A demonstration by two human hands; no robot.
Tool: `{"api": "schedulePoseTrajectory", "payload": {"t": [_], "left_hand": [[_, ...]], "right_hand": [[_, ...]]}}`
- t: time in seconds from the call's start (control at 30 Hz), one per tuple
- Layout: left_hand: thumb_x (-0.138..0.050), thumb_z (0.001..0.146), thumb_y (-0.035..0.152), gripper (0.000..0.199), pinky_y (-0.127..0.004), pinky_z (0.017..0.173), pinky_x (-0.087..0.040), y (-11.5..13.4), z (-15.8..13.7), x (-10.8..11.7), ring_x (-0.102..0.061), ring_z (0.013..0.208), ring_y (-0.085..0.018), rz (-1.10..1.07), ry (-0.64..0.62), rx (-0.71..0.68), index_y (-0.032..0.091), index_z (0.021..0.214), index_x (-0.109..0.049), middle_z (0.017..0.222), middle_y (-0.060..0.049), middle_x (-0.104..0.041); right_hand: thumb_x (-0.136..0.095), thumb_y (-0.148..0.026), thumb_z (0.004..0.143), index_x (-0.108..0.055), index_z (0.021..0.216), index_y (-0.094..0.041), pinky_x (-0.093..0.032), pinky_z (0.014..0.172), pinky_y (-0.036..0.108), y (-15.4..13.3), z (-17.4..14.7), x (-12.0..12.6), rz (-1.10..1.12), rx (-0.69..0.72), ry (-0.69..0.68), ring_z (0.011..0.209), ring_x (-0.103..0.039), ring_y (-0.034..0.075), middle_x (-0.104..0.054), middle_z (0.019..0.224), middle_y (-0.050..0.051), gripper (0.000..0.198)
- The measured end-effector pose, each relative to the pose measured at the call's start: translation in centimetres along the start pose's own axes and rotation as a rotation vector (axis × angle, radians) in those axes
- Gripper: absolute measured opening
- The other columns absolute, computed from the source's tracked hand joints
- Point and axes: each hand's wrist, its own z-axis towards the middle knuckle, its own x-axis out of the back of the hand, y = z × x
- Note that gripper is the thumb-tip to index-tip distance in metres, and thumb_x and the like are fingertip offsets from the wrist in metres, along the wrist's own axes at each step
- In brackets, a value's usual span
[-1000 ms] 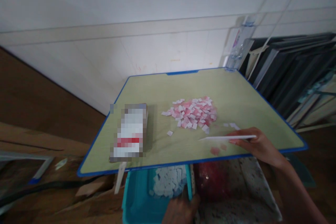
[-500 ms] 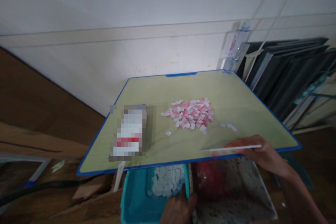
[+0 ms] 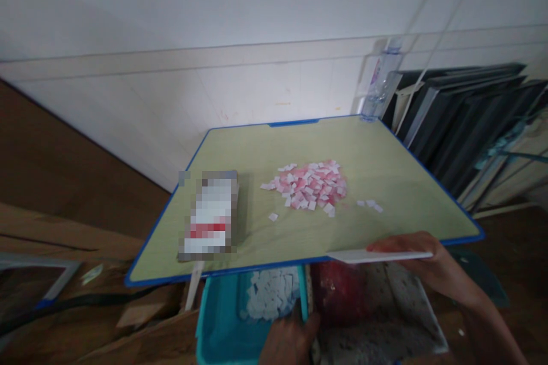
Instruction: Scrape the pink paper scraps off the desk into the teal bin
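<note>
My right hand (image 3: 413, 256) grips a thin, flat white piece (image 3: 385, 256), seen nearly edge-on at the front edge of the table (image 3: 428, 194). Below that edge, my left hand (image 3: 291, 336) is closed on the right wall of a teal plastic basin (image 3: 204, 325), fingers inside and thumb outside. In the basin lies a heap of small white squares (image 3: 272, 295). A pile of small pink and white paper squares (image 3: 310, 185) covers the middle of the table. Several loose squares (image 3: 370, 204) lie to its right, and a single one sits in front.
A pixelated phone-shaped object (image 3: 212, 214) lies at the table's left. A clear plastic bottle (image 3: 379, 88) stands at the back right corner. Dark flat panels (image 3: 466, 114) lean on the right. Beside the basin is a stained tray (image 3: 385, 319) holding something red.
My right hand has lowered a little toward me, bringing the white piece down over the table's front edge and tilting it. My left hand stays at the basin.
</note>
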Motion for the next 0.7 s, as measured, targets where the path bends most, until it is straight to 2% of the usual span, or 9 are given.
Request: {"api": "schedulePoseTrajectory", "payload": {"t": [0.3,0.47,0.53,0.63,0.7], "left_hand": [[-0.075,0.067,0.043,0.055,-0.041,0.072,-0.051,0.7,0.1,0.8,-0.062,0.088,-0.033,0.019,-0.018,0.036,0.021,0.113,-0.056,0.114,-0.017,-0.057],[-0.072,0.069,0.049,0.056,-0.042,0.071,-0.051,0.6,0.1,0.8,-0.063,0.086,-0.034,0.034,-0.049,0.022,0.02,0.115,-0.056,0.11,-0.019,-0.059],[-0.07,0.071,0.047,0.053,-0.042,0.071,-0.051,0.6,0.1,0.6,-0.063,0.087,-0.034,0.045,-0.055,0.027,0.02,0.114,-0.056,0.109,-0.019,-0.06],[-0.069,0.073,0.041,0.049,-0.042,0.073,-0.051,0.4,0.1,0.3,-0.063,0.087,-0.033,0.03,-0.042,0.007,0.02,0.115,-0.055,0.115,-0.019,-0.057],[-0.068,0.075,0.039,0.049,-0.042,0.074,-0.051,0.3,0.1,0.2,-0.063,0.087,-0.032,0.01,-0.043,-0.015,0.019,0.117,-0.054,0.119,-0.021,-0.055]], "right_hand": [[-0.065,-0.03,0.075,-0.072,0.096,-0.035,-0.055,0.075,0.031,-0.4,-0.8,0.4,-0.07,0.063,0.038,0.087,-0.069,0.024,-0.074,0.095,0.003,0.022],[-0.064,-0.038,0.075,-0.073,0.094,-0.036,-0.056,0.072,0.029,-0.7,-1.6,1.4,-0.093,0.089,0.098,0.084,-0.07,0.023,-0.075,0.092,0.002,0.02],[-0.064,-0.036,0.076,-0.073,0.093,-0.036,-0.056,0.07,0.028,-0.6,-1.6,1.8,-0.152,0.073,0.186,0.083,-0.07,0.023,-0.075,0.092,0.001,0.019],[-0.062,-0.032,0.078,-0.074,0.087,-0.032,-0.057,0.063,0.028,0.1,-0.7,2.0,-0.32,-0.014,0.424,0.073,-0.071,0.022,-0.076,0.085,-0.001,0.015],[-0.062,-0.033,0.077,-0.074,0.082,-0.028,-0.057,0.059,0.029,0.7,0.1,1.8,-0.395,-0.043,0.53,0.067,-0.071,0.022,-0.076,0.08,-0.001,0.014]]}}
